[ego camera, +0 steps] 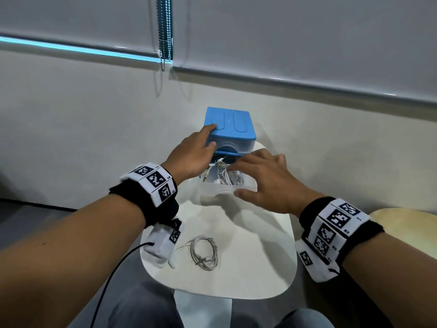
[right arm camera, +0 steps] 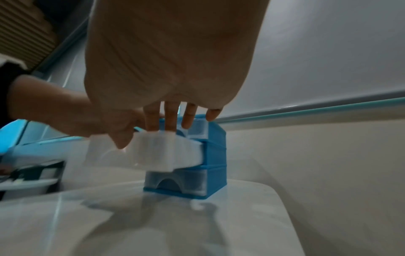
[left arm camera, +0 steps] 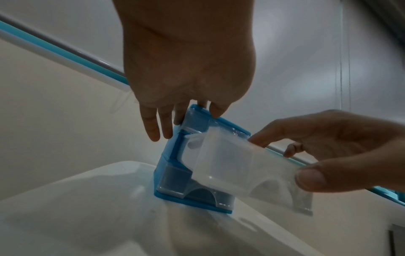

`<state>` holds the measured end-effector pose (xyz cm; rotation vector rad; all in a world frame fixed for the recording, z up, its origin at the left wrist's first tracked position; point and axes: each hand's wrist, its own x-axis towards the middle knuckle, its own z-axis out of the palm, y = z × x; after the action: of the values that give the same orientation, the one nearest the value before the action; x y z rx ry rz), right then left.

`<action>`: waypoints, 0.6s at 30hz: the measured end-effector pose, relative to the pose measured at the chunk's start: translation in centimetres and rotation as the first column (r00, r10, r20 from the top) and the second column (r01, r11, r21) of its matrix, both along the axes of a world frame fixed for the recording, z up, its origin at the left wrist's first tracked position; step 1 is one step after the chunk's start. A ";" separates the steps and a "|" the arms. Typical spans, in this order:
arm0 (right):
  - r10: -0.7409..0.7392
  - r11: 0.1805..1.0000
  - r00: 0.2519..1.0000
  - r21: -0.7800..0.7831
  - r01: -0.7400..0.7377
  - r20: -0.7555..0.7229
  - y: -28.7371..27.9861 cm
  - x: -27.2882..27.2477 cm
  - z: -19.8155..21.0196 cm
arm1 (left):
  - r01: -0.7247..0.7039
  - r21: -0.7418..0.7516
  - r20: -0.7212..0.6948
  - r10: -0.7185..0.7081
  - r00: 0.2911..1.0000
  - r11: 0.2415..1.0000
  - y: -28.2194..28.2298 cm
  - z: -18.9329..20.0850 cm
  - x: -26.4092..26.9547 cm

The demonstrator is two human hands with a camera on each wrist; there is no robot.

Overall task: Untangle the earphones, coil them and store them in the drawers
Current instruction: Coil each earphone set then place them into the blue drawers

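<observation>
A white rounded surface (ego camera: 260, 268) stands against a pale wall (ego camera: 94, 114). Above it hang grey roller blinds (ego camera: 283, 31), a bead chain (ego camera: 165, 31) dangling between them, with a strip of cyan light (ego camera: 71, 48) under the left blind. A pale wooden seat (ego camera: 406, 223) sits at right.

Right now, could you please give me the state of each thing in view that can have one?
middle drawer: pulled out, earphones inside
top drawer: closed
bottom drawer: closed
coiled earphones: on table, unstored
left hand: steadying drawer unit
right hand: holding middle drawer
</observation>
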<state>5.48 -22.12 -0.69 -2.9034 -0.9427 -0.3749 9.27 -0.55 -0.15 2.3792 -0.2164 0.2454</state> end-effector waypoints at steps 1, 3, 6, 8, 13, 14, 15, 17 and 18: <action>0.004 0.999 1.000 -0.039 -0.004 -0.006 0.4 0.1 -0.3 | -0.001 0.004 0.006 0.001 1.000 1.000 0.0 -0.1 0.0; -0.003 0.997 0.999 -0.075 0.000 -0.039 1.0 0.3 -0.5 | -0.001 -0.003 0.015 0.001 1.000 1.000 0.0 -0.1 0.0; -0.013 0.996 0.994 -0.090 0.003 -0.111 1.6 1.0 -0.5 | 0.002 -0.024 0.011 -0.002 1.000 1.000 0.0 -0.3 0.0; -0.026 0.996 0.991 -0.091 0.014 -0.132 1.8 1.9 -0.4 | 0.005 -0.035 0.005 -0.005 1.000 0.999 0.1 -0.4 0.1; -0.075 0.980 0.984 -0.170 0.102 0.159 2.8 3.1 -0.7 | 0.005 -0.063 -0.011 -0.005 1.000 0.998 0.1 -0.5 0.1; -0.094 0.978 0.972 -0.160 0.131 0.216 3.0 3.2 -0.8 | 0.003 -0.064 -0.014 -0.004 1.000 0.998 0.1 -0.5 0.1; -0.115 0.980 0.959 -0.129 0.152 0.259 3.0 3.3 -0.7 | 0.002 -0.065 -0.018 -0.004 1.000 0.998 0.1 -0.5 0.0; -0.167 0.983 0.939 -0.023 0.182 0.302 3.0 3.5 -0.3 | 0.006 -0.066 -0.025 -0.008 1.000 0.998 0.0 -0.4 -0.1; -0.196 0.980 0.930 0.030 0.197 0.311 2.9 3.6 0.1 | 0.011 -0.068 -0.028 -0.013 1.000 0.998 -0.1 -0.4 -0.2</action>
<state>9.10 -19.19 -0.59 -3.0034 -0.6785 -0.8709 9.02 -0.62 -0.52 2.3121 -0.2053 0.2096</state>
